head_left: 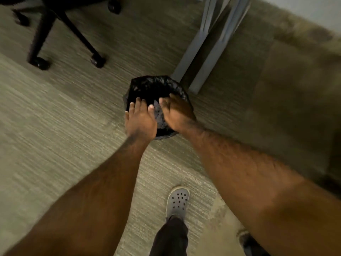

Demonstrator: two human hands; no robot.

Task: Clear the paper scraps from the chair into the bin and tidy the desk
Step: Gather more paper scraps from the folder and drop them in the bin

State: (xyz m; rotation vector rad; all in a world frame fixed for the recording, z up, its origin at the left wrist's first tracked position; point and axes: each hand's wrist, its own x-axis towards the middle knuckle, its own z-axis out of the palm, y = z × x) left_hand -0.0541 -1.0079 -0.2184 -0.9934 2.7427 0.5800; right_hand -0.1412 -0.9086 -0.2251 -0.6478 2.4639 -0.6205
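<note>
A small bin (pixel 147 85) lined with a black plastic bag stands on the carpet in the middle of the view. Both my hands are over its opening. My left hand (pixel 141 121) is flat, palm down, fingers spread, over the near-left rim. My right hand (pixel 177 111) hovers over the right side, fingers apart, palm turned toward the left hand. I see nothing held in either hand. Something greyish and crumpled (pixel 158 112) shows inside the bin between the hands; it is too blurred to name.
A black office chair's wheeled base (pixel 55 30) stands at the upper left. Grey desk legs (pixel 208 43) rise just behind and to the right of the bin. My foot in a grey clog (pixel 178 202) is on the carpet below the bin.
</note>
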